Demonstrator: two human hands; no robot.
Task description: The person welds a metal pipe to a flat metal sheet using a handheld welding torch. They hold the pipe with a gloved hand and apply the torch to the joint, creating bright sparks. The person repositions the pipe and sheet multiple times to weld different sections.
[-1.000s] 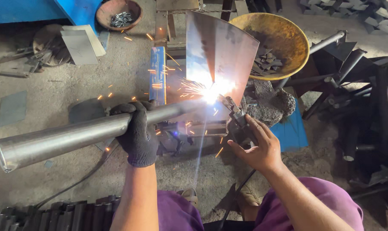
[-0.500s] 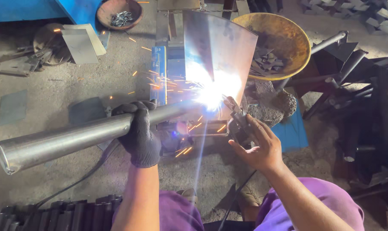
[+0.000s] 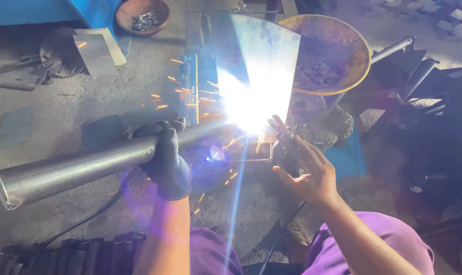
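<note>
My left hand (image 3: 167,158), in a dark knit glove, grips a long grey steel pipe (image 3: 73,170) that runs from the lower left toward the centre. My bare right hand (image 3: 305,170) holds a welding electrode holder (image 3: 282,137) pointed at the pipe's far end. A white welding arc (image 3: 248,109) blazes where the pipe meets an upright metal sheet (image 3: 259,56), throwing orange sparks to the left. The glare hides the joint itself.
A rusty round pan (image 3: 338,46) with metal pieces sits behind the sheet. A small bowl of bolts (image 3: 141,15) stands at the top. Dark steel bars (image 3: 68,254) lie at the bottom left, a black metal frame (image 3: 419,91) at right. A cable (image 3: 83,221) crosses the concrete floor.
The arc has grown much brighter and wider. Both hands hold nearly the same place; more sparks fly left.
</note>
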